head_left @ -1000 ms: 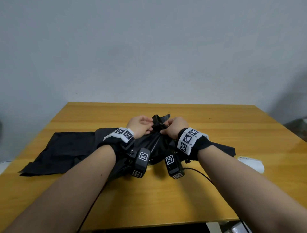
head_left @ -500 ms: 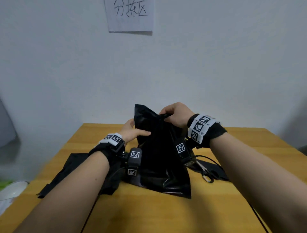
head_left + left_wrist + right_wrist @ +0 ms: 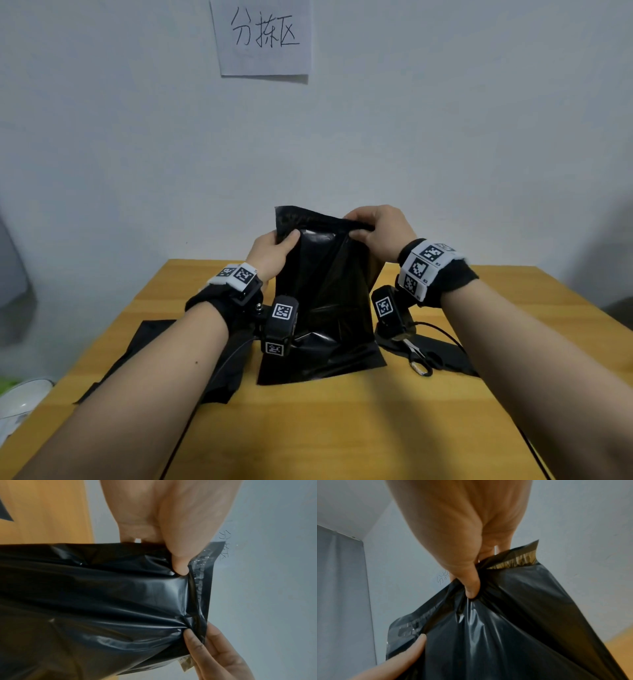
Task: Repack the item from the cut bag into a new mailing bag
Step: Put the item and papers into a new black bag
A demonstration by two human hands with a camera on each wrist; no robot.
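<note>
A black mailing bag (image 3: 322, 301) stands upright over the wooden table (image 3: 342, 428), its bottom edge resting on the wood. My left hand (image 3: 274, 248) pinches the top left of the bag (image 3: 120, 595), thumb on the near side. My right hand (image 3: 375, 229) pinches the top right edge, where the bag (image 3: 513, 628) bunches under the thumb. An adhesive strip runs along the bag's flap (image 3: 202, 568). Flat black material (image 3: 157, 359) lies on the table to the left, behind my left forearm. What is inside the bag is hidden.
Scissors (image 3: 419, 361) lie on the table right of the bag, on another black sheet (image 3: 445, 356). A paper sign (image 3: 263, 37) hangs on the wall behind. A white object (image 3: 20, 401) sits off the table's left edge.
Both hands have lifted the bag from lying on the table to standing upright, and have moved further up and apart along its top edge.
</note>
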